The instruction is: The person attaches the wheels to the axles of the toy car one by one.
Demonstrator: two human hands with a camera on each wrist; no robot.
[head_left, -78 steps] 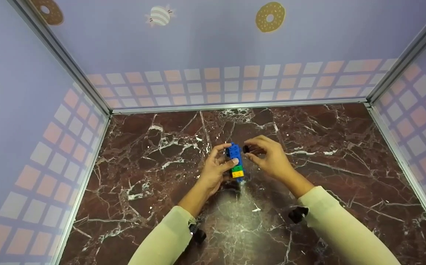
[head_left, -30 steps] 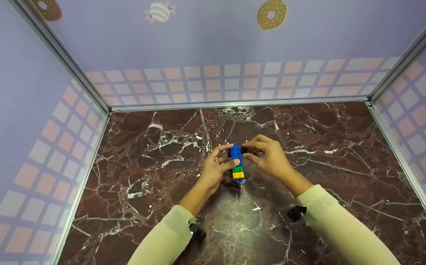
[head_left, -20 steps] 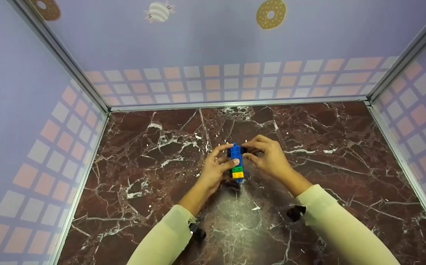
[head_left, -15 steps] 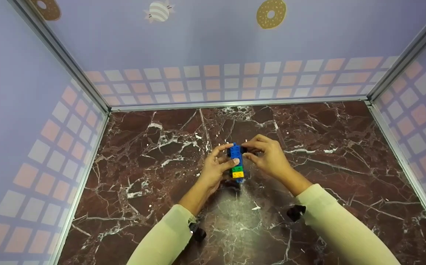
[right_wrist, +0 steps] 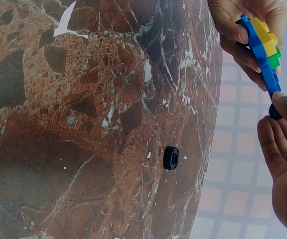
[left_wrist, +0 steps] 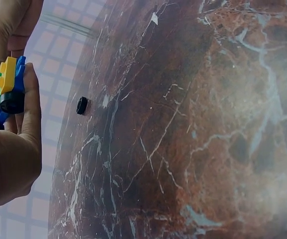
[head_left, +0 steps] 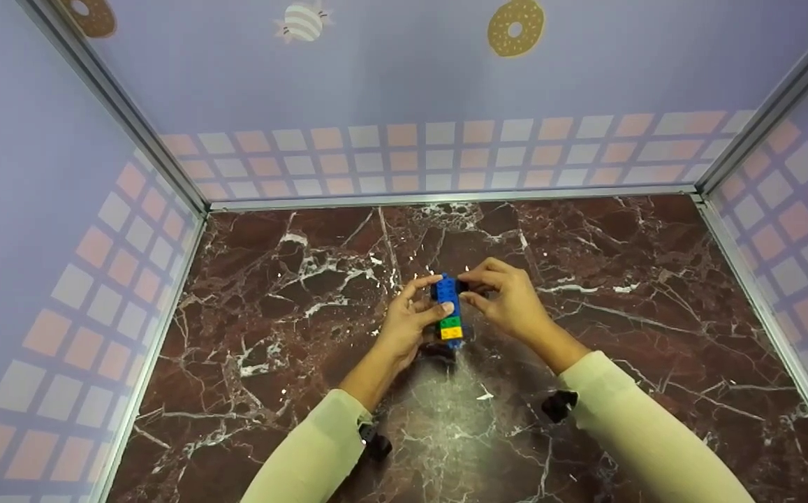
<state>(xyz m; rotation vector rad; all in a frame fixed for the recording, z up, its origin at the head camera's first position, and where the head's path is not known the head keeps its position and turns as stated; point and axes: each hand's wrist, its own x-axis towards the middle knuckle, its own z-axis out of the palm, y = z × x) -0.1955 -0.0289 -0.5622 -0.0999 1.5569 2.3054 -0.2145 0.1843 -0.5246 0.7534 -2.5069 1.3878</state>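
A toy car of building bricks (head_left: 447, 290) is gripped in my left hand (head_left: 406, 323), thumb across its top. Its base is blue, with a green brick (head_left: 450, 322) and a yellow brick (head_left: 451, 333) at the near end. A black wheel (left_wrist: 12, 101) sits under the yellow brick in the left wrist view. With thumb and fingertips, my right hand (head_left: 515, 302) pinches another black wheel (right_wrist: 274, 112) right at the far right side of the blue base. Both hands hold the car above the table.
A loose black wheel (right_wrist: 171, 158) stands on the dark red marbled tabletop (head_left: 292, 391); the left wrist view shows it too. A white scrap (head_left: 485, 396) lies on the near side. Purple patterned walls (head_left: 417, 84) enclose the back and both sides.
At first my right hand held the wheel a little apart from the car; it has moved left, bringing the wheel against the base. Over the last second both hands stay nearly still.
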